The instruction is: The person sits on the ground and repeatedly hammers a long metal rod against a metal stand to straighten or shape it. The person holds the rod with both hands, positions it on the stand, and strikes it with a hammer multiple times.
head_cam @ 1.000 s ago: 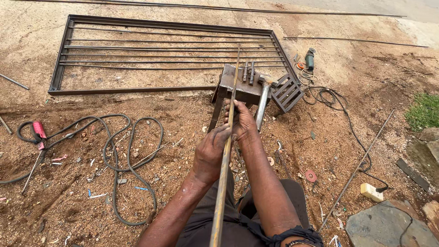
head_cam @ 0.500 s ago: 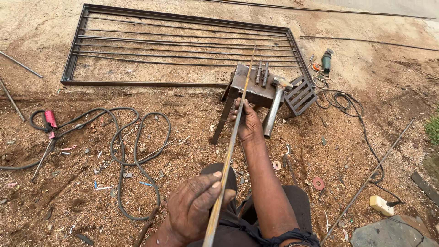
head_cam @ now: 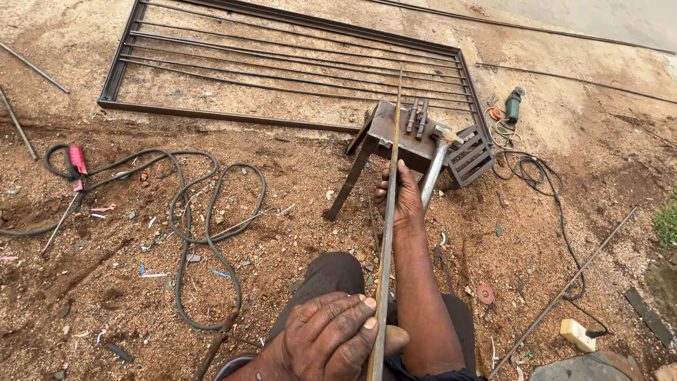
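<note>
Two bare hands hold one long, thin metal rod (head_cam: 387, 233) over the dirt ground (head_cam: 141, 296). Far left on the ground lie a red-handled tool (head_cam: 76, 161) and a looping black cable (head_cam: 190, 226), with loose bars (head_cam: 32, 67) near the left edge. Beyond them, toward the far edge of the ground, a rectangular metal grille frame (head_cam: 282, 63) lies flat. Nearer the middle, the left hand (head_cam: 331, 339) sits low and close to the camera, its fingers (head_cam: 345, 321) curled together and clamped on the near part of the rod. The rod's long axis runs almost straight away from the person, leaning slightly right as it goes; its far end points at the grille and passes over a small metal bench (head_cam: 384, 134), whose top carries a few short bolts or pins (head_cam: 417, 116). The right hand (head_cam: 400, 197) grips the rod farther out, just short of the bench's near edge, fingers wrapped around it. Just beside that hand, a hammer (head_cam: 438, 159) leans on the bench's right corner. Right of it stand a small slatted metal piece (head_cam: 471, 155), a green power tool (head_cam: 514, 106) with its cord (head_cam: 543, 190), and another long bar (head_cam: 564, 293) lying diagonally.
</note>
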